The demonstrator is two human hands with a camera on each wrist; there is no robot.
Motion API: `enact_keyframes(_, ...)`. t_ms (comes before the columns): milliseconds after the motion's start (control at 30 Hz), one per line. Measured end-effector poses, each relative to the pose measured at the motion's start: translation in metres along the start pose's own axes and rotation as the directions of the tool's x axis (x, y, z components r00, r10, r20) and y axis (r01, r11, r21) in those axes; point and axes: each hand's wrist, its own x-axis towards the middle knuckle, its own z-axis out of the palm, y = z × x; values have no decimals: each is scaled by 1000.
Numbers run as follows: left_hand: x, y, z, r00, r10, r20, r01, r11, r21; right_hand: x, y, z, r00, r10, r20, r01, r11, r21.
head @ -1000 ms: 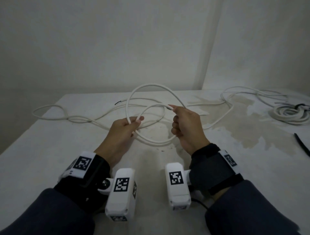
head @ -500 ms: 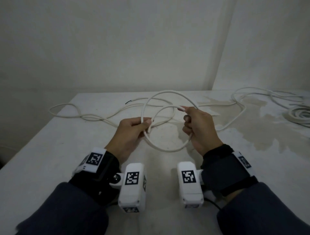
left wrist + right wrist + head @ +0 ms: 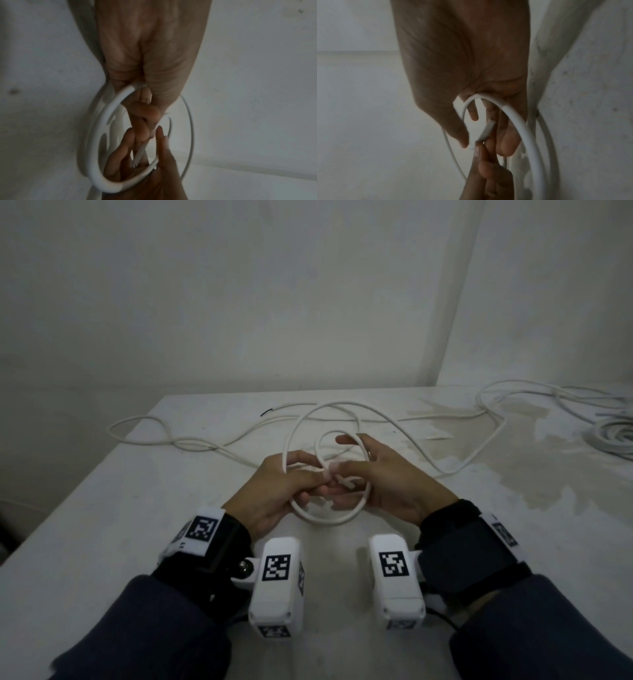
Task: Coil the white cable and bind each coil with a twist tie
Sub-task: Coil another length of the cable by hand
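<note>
Now both hands meet over the white table [image 3: 102,508], just in front of the wrist cameras. Left hand [image 3: 274,494] pinches the white cable [image 3: 329,517] between thumb and curled fingers, holding small loops raised off the surface. Right hand [image 3: 387,484]: fingers spread and mostly straight, passing through the loops, one strand lying across them; thumb and a fingertip close by the cable end. Loose cable trails away across the table toward the far edge. Finished coil [image 3: 613,438] lies far right.
</note>
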Motion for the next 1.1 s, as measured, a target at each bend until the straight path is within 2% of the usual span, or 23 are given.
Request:
enact_keyframes(133,2,-1,-1,1000,-17,5,16,999,39,1,2,-3,999,-14,32,16,997,-79)
enact_keyframes(300,5,-2,-1,999,-39,-21,40,998,46,3,3,-7,999,-43,-26,39,993,-114)
enact_keyframes(367,6,0,-1,999,-49,-24,48,998,-38,1,2,-4,999,-32,12,34,984,-174)
enact_keyframes(467,9,6,-5,996,-62,-57,44,961,-274,-3,0,2,990,-13,139,56,948,-313)
enact_keyframes(500,10,7,-8,995,-71,-65,48,952,-302,-3,-1,5,986,-10,169,68,936,-344)
enact_keyframes(567,10,9,-11,996,-62,-58,47,972,-230,-4,-2,10,974,0,226,92,913,-397)
enact_keyframes(633,8,7,-10,1000,-4,-26,2,997,-79,-4,-3,11,964,11,267,110,893,-435)
enact_keyframes(767,3,3,-5,997,72,16,-74,983,165,-8,-5,11,958,16,285,117,890,-441)
enact_keyframes(833,5,2,-3,998,65,-15,-62,988,142,-5,-5,8,975,-48,218,143,885,-444)
enact_keyframes(933,9,4,-2,997,22,-75,-31,991,-129,-1,-6,-1,985,-165,40,168,907,-385)
enact_keyframes(1100,11,8,-3,996,-71,-46,42,890,-454,1,-10,-6,933,-323,-157,288,934,-210)
